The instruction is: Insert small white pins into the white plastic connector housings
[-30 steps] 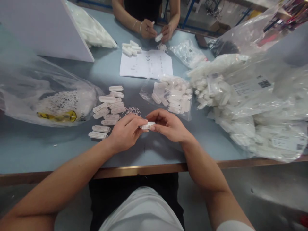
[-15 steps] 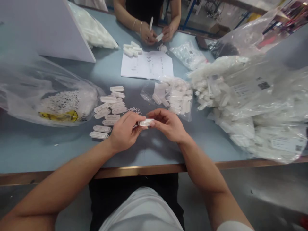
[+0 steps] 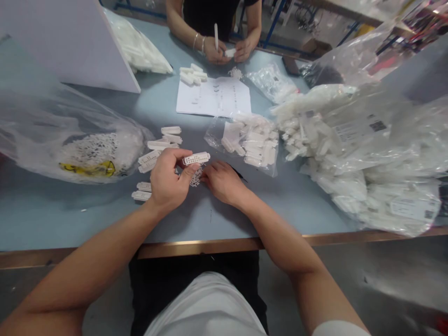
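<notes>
My left hand (image 3: 170, 179) is closed on a white connector housing (image 3: 196, 159), pinched between thumb and fingers, its face with rows of small holes towards me. Below that housing lies a loose pile of tiny white plugs (image 3: 195, 177) on the table. At the right side of the pile, my right hand (image 3: 224, 181) rests low with its fingers bent together and the tips among the plugs. What those fingertips hold, if anything, is too small to make out. More white connector housings (image 3: 142, 196) lie in a group left of and behind my left hand, which partly covers them.
A thin black object (image 3: 240, 173) lies beyond my right hand. A clear bag of housings (image 3: 261, 144) and a printed sheet (image 3: 213, 100) lie ahead. Large plastic bags stand left (image 3: 87, 154) and right (image 3: 378, 154). Across the table, a person's hands (image 3: 219, 50) hold a pen and a white piece.
My right hand has let go of the connector housing and moved down to the tiny plugs. My left hand has drawn the housing left and away from me, tilting its holed face up.
</notes>
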The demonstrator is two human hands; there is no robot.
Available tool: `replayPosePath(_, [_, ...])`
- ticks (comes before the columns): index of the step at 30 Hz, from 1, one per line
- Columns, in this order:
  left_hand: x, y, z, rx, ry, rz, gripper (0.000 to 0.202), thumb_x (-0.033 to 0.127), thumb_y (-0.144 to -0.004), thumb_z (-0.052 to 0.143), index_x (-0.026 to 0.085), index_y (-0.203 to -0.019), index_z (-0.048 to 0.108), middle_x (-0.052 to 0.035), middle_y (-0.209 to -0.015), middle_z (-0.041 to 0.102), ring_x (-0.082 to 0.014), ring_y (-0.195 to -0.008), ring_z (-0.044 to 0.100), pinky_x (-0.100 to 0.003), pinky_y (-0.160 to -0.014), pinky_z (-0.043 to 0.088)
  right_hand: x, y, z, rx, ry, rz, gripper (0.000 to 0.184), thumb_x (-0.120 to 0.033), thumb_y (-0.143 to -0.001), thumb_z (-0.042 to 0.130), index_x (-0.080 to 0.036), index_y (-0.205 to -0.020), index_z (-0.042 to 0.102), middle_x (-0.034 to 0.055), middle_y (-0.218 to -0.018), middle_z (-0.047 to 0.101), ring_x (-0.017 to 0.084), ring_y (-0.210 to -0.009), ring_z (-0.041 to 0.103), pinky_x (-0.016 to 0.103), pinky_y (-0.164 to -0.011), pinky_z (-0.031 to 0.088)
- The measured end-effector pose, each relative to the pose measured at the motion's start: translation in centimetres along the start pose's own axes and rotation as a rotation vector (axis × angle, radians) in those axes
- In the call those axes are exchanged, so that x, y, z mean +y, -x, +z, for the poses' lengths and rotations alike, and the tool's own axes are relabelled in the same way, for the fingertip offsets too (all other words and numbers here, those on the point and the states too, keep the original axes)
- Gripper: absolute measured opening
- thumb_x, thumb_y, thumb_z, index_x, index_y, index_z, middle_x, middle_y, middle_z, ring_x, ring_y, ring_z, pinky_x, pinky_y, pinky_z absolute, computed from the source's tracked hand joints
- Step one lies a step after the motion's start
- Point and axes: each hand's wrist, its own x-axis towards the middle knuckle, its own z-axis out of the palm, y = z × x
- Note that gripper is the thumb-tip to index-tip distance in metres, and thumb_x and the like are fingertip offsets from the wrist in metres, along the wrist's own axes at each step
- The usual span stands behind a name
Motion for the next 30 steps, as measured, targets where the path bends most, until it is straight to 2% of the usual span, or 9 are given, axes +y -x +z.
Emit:
replayPosePath(4, [0.2,0.0,-0.1,-0.004,-0.009,0.058,0.026,0.042,-0.091,0.067,0.020,-0.106,0.065,-0.0039,-0.093,0.071,-0.0187,-0.074,0.064,-0.035,-0.072,0.054,0.5,0.6,-0.5,0.047,-0.008,0.032,0.021,-0.017,-0.101,0.044,-0.014,-0.100,0.064,0.0166,-0.101,0.068,0.028,-0.095,0.058,0.041,-0.086,0.046])
replayPosePath(7, [0.3,0.1,-0.2,-0.031,-0.020,0.098,0.024,0.040,-0.091,0.068,0.020,-0.105,0.066,-0.0040,-0.093,0.071,-0.0188,-0.074,0.064,-0.035,-0.072,0.054,1.5,1.4,-1.3,0.157,-0.188,0.070,0.016,-0.012,-0.093,0.047,-0.017,-0.098,0.061,0.0110,-0.096,0.067,0.023,-0.086,0.058,0.035,-0.076,0.046])
replayPosePath(9, [0.5,0.1,-0.2,-0.051,-0.024,0.122,0.023,0.039,-0.092,0.067,0.020,-0.104,0.066,-0.0044,-0.092,0.071,-0.0195,-0.077,0.065,-0.035,-0.073,0.055,2.1,2.0,-2.0,0.273,-0.356,0.097,0.011,-0.014,-0.091,0.051,-0.021,-0.092,0.059,0.0050,-0.087,0.065,0.019,-0.079,0.057,0.032,-0.073,0.045])
replayPosePath(12, [0.7,0.3,-0.1,-0.091,-0.018,0.152,0.023,0.039,-0.093,0.065,0.019,-0.105,0.066,-0.0052,-0.090,0.070,-0.0201,-0.077,0.065,-0.035,-0.072,0.055,2.5,2.9,-3.0,0.427,-0.565,0.132,0.003,-0.021,-0.092,0.058,-0.023,-0.090,0.060,0.0013,-0.086,0.065,0.016,-0.076,0.057,0.031,-0.073,0.046])
replayPosePath(17, [0.7,0.6,0.1,-0.144,0.013,0.185,0.024,0.041,-0.095,0.064,0.019,-0.105,0.066,-0.0053,-0.087,0.069,-0.0199,-0.074,0.065,-0.034,-0.067,0.054,2.2,3.7,-3.8,0.523,-0.768,0.189,0.005,-0.024,-0.090,0.064,-0.025,-0.095,0.063,-0.0010,-0.087,0.064,0.013,-0.074,0.058,0.029,-0.070,0.049])
replayPosePath(22, [0.8,0.6,0.3,-0.168,0.008,0.179,0.026,0.042,-0.095,0.063,0.019,-0.106,0.065,-0.0045,-0.086,0.068,-0.0198,-0.074,0.064,-0.033,-0.067,0.053,2.1,4.0,-3.9,0.520,-0.753,0.160,0.011,-0.029,-0.096,0.060,-0.027,-0.102,0.069,0.0016,-0.093,0.070,0.016,-0.081,0.063,0.034,-0.076,0.053])
replayPosePath(27, [0.9,0.7,0.3,-0.209,-0.038,0.232,0.025,0.042,-0.096,0.061,0.019,-0.105,0.065,-0.0043,-0.086,0.068,-0.0210,-0.077,0.064,-0.034,-0.070,0.052,1.7,4.5,-4.0,0.533,-0.677,0.141,0.010,-0.028,-0.096,0.063,-0.028,-0.099,0.072,0.0011,-0.092,0.073,0.016,-0.076,0.064,0.033,-0.074,0.053])
replayPosePath(30, [0.9,0.9,0.4,-0.206,-0.048,0.275,0.023,0.041,-0.097,0.061,0.020,-0.106,0.064,-0.0050,-0.091,0.070,-0.0220,-0.082,0.065,-0.036,-0.074,0.052,1.4,4.5,-3.8,0.526,-0.621,0.084,0.011,-0.026,-0.095,0.064,-0.029,-0.098,0.074,0.0012,-0.093,0.075,0.017,-0.081,0.066,0.034,-0.076,0.054])
